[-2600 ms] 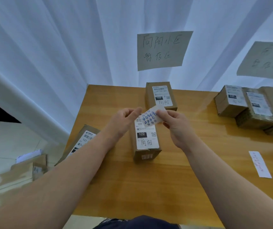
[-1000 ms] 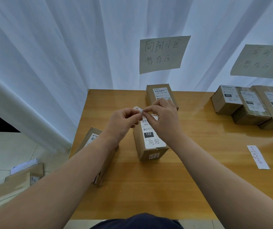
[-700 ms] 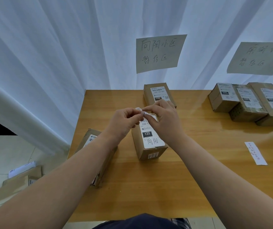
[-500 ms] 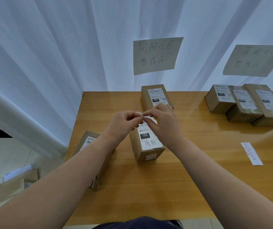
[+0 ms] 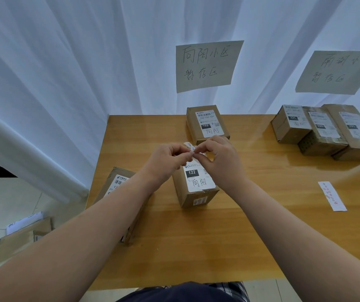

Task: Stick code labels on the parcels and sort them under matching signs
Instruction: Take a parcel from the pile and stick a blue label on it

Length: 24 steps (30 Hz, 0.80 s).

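Dead centre of the frame: pinching a small white label sheet (image 5: 188,146) with the left hand (image 5: 168,159) and the right hand (image 5: 220,162), thumbs and forefingers curled, fingertips meeting on the paper, hands tight together. Holding it just above the far end of the middle parcel (image 5: 198,188), a brown carton lying on the wooden table (image 5: 218,236), white shipping slip on top, black block reading 122, handwritten characters below. Cannot tell whether a single sticker is lifted off the sheet: too small, tucked between the fingers. Further up, centre frame: a second parcel (image 5: 207,124) with another 122 slip, parked at the table's far edge right below the left sign (image 5: 207,65), a handwritten paper on the white curtain (image 5: 65,62). Upper right: the right sign (image 5: 340,71), also handwritten, and beneath it a row of three parcels (image 5: 323,131) packed side by side, 231 readable on the leftmost slip, the rest blurred. Left of centre, at the table's left edge: one more parcel, the edge parcel (image 5: 118,184), partly hidden by the left forearm. Right of centre, flat on the wood and well apart from both hands: a narrow white strip (image 5: 332,196) dotted with small red marks. Lower left, off the table: floor cartons (image 5: 22,234), blurred.
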Each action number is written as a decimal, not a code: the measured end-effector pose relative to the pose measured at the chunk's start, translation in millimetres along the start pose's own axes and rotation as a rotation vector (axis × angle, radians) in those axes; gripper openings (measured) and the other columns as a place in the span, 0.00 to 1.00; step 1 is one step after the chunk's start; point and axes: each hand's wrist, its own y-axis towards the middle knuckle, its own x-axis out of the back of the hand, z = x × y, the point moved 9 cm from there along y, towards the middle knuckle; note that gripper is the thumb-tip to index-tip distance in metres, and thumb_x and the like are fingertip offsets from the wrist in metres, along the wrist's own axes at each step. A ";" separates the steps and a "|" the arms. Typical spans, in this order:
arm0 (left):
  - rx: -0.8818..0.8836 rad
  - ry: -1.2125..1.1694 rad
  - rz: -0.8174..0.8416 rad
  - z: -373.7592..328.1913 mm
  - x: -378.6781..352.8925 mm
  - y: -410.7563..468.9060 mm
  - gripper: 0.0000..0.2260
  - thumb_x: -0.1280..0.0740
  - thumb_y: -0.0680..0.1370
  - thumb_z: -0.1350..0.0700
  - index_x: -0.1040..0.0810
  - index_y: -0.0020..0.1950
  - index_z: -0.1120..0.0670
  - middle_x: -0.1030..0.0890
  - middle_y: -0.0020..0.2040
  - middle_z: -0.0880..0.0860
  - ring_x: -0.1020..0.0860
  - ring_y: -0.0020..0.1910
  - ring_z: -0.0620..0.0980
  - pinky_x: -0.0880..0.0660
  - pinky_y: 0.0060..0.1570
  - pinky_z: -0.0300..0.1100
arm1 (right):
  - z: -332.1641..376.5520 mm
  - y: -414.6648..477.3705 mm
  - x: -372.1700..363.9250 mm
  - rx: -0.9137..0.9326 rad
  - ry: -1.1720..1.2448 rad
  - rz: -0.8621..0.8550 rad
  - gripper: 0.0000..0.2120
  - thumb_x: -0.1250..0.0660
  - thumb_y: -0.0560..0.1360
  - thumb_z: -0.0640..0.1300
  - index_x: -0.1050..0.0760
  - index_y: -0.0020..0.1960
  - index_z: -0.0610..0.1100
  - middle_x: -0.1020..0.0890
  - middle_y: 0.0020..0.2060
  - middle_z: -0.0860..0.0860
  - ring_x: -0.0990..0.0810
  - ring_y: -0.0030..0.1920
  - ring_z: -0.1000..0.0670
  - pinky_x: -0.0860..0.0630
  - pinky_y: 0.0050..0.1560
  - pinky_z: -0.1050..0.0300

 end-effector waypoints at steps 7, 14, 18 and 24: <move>0.013 0.076 -0.109 11.0 11.4 3.3 0.05 0.34 0.77 0.58 0.20 0.47 0.57 0.19 0.41 0.50 0.23 0.33 0.37 0.29 0.32 0.26 | -4.8 0.9 -10.2 -0.033 0.019 0.102 0.01 0.29 0.72 0.40 0.19 0.43 0.42 0.20 0.40 0.52 0.28 0.44 0.54 0.35 0.45 0.70; 0.105 -0.002 -0.258 44.4 34.5 3.7 0.05 0.35 0.78 0.59 0.21 0.50 0.58 0.18 0.44 0.56 0.24 0.37 0.45 0.27 0.36 0.31 | -65.7 -6.1 -37.8 -0.295 -0.036 0.344 0.04 0.35 0.77 0.39 0.23 0.45 0.45 0.23 0.43 0.52 0.25 0.47 0.51 0.28 0.47 0.57; 0.122 -0.028 -0.315 56.9 42.0 4.2 0.05 0.35 0.78 0.59 0.21 0.50 0.57 0.19 0.42 0.53 0.24 0.36 0.44 0.27 0.36 0.29 | -82.0 -10.7 -62.9 -0.302 -0.152 0.516 0.06 0.37 0.77 0.39 0.26 0.43 0.47 0.24 0.45 0.52 0.26 0.50 0.49 0.28 0.51 0.56; 0.139 -0.041 -0.333 61.5 50.4 6.3 0.05 0.36 0.78 0.58 0.22 0.51 0.58 0.19 0.42 0.53 0.24 0.37 0.44 0.26 0.40 0.34 | -86.6 -6.2 -79.0 -0.215 -0.268 0.576 0.04 0.37 0.78 0.42 0.24 0.47 0.47 0.26 0.46 0.52 0.28 0.49 0.51 0.27 0.49 0.57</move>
